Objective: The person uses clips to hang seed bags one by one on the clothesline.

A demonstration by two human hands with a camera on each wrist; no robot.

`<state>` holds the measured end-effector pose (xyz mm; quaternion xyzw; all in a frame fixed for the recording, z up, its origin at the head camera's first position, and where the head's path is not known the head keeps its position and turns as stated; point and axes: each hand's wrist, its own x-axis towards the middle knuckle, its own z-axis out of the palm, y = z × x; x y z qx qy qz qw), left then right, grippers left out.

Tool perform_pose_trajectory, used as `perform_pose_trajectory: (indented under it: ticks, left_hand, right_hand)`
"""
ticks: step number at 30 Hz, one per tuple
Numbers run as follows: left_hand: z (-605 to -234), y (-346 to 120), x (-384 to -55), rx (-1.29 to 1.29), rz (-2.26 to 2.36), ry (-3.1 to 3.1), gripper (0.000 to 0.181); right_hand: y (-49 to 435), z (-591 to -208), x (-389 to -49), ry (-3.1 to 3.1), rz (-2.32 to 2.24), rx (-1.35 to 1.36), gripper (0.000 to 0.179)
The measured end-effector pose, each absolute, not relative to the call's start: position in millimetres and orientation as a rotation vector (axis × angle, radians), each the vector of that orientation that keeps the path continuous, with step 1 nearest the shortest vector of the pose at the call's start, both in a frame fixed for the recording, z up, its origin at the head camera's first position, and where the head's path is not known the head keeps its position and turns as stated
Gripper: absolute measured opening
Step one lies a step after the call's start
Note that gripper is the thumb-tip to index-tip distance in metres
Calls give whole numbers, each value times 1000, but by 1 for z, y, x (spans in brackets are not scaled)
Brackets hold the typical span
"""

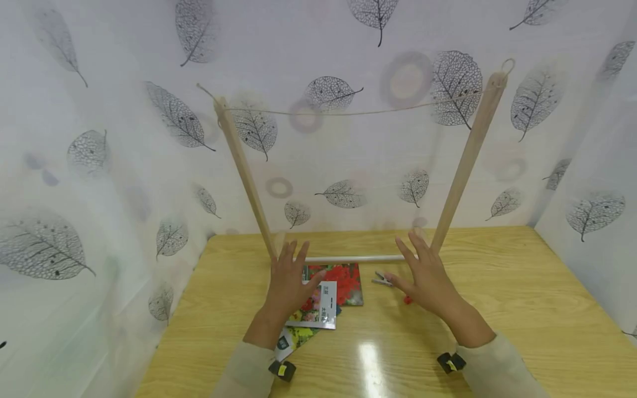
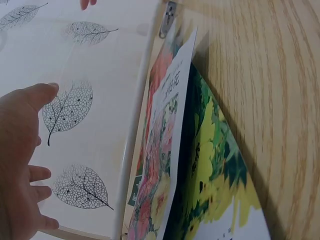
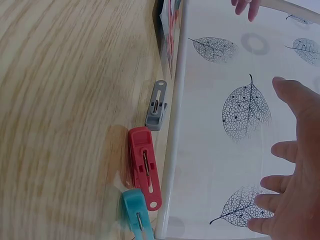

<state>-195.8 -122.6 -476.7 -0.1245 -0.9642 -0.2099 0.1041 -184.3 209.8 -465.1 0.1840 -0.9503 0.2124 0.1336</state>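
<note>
My left hand (image 1: 288,279) hovers with spread fingers over several flower-picture packets, holding nothing. One packet shows red flowers (image 1: 350,284), a pink-flowered packet with a white strip (image 1: 328,304) overlaps it, and a yellow-flowered packet (image 2: 220,165) lies nearest me. On the other side, my right hand (image 1: 430,279) is also spread, with nothing in its fingers. Near it on the table are a grey clothespin (image 3: 156,106), a red clothespin (image 3: 145,162) and a teal clothespin (image 3: 137,212), the teal one hidden behind the hand in the head view.
Beyond the hands stands a frame with a left wooden post (image 1: 244,171), a right wooden post (image 1: 470,160) and a low white rod (image 1: 353,258). A thin string (image 1: 348,114) spans the post tops. Leaf-patterned cloth (image 1: 348,149) hangs behind the wooden table (image 1: 522,309).
</note>
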Motion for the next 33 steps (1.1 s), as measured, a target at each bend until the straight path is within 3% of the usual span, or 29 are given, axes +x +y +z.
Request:
perform_pose_trajectory:
  ticks: [21,33]
  left_hand:
    - [-490,-127,-188,-416,-731,-2837,52]
    - [-502,-132,-184,-491,-697,-2896,51]
  right_hand:
    - [217,-471,-173,-2689,721,610,58]
    - [221,-481,-166,-2619,677,678,47]
